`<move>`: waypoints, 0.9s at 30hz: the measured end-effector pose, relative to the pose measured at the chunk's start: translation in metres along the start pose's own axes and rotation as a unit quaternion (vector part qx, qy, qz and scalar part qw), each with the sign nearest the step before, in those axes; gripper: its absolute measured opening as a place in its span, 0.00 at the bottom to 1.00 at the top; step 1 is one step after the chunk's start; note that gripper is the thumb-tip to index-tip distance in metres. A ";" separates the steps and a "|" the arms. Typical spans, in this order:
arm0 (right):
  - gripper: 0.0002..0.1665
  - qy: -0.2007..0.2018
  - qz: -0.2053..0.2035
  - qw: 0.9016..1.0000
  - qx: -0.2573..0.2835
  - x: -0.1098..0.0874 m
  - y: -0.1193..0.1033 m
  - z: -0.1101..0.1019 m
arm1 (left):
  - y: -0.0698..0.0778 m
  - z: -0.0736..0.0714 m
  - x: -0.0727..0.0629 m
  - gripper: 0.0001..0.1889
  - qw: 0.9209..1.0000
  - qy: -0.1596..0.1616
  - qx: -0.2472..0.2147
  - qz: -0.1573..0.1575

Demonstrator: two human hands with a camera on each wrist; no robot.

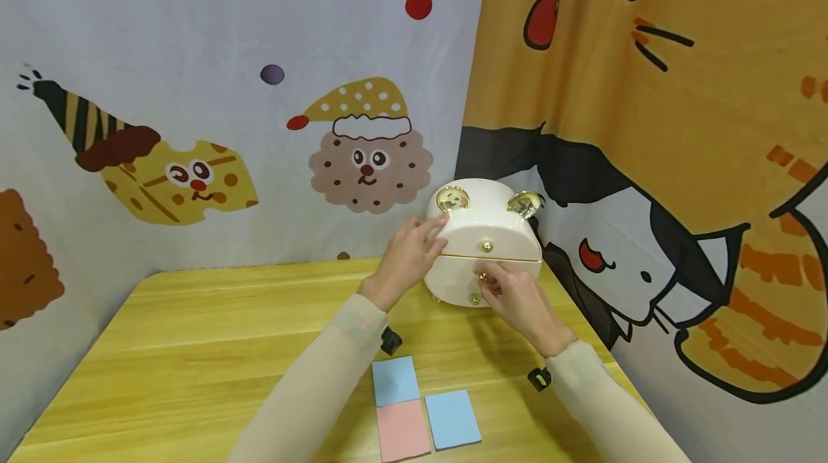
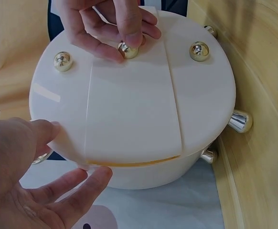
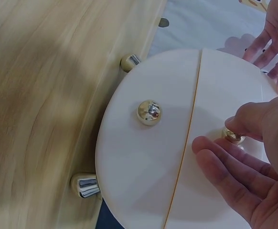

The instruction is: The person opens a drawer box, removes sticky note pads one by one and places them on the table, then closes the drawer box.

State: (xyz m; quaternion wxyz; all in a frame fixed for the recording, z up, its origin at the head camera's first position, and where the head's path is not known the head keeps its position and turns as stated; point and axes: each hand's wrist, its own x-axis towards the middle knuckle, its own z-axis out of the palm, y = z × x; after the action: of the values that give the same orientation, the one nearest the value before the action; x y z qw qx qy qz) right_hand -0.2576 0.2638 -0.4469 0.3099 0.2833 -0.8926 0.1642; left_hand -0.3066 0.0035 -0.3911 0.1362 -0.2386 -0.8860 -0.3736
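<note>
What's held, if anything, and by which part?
The right hand pinches the white box by its middle gold knob; the left hand touches its edge.

Table (image 1: pixel 213 355): bright, evenly lit; soft shadow beneath right forearm (image 1: pixel 611 402), toward right edge.
White box (image 2: pixel 132 109): short glare streak, left wrist view.
Gold knobs (image 3: pixel 149 113): mirror-like highlights.
Wrist views: dimmer, greyer than head view.

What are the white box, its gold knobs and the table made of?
White box: perhaps glossy plastic; it's smooth and shows a shine streak. Gold knobs: polished metal or metal-coated plastic; they reflect like mirrors. Table: wood or wood-look surface, fairly smooth; grain lines show.
</note>
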 end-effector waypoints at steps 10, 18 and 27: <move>0.14 -0.005 0.009 1.000 0.006 0.004 0.003 0.004 | -0.002 0.002 0.000 0.27 1.000 0.002 0.008 0.001; 0.14 -0.009 0.009 1.000 0.005 0.003 0.004 0.005 | -0.003 0.002 -0.002 0.28 1.000 0.009 0.019 0.007; 0.15 -0.005 -0.005 1.000 0.001 0.002 0.004 0.004 | -0.004 0.002 -0.001 0.32 1.000 0.009 0.024 0.012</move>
State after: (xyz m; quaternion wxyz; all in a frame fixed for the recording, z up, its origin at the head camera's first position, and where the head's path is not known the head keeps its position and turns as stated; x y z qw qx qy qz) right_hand -0.2629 0.2641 -0.4486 0.3057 0.2889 -0.8926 0.1624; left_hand -0.3075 0.0026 -0.3955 0.1544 -0.2420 -0.8908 -0.3523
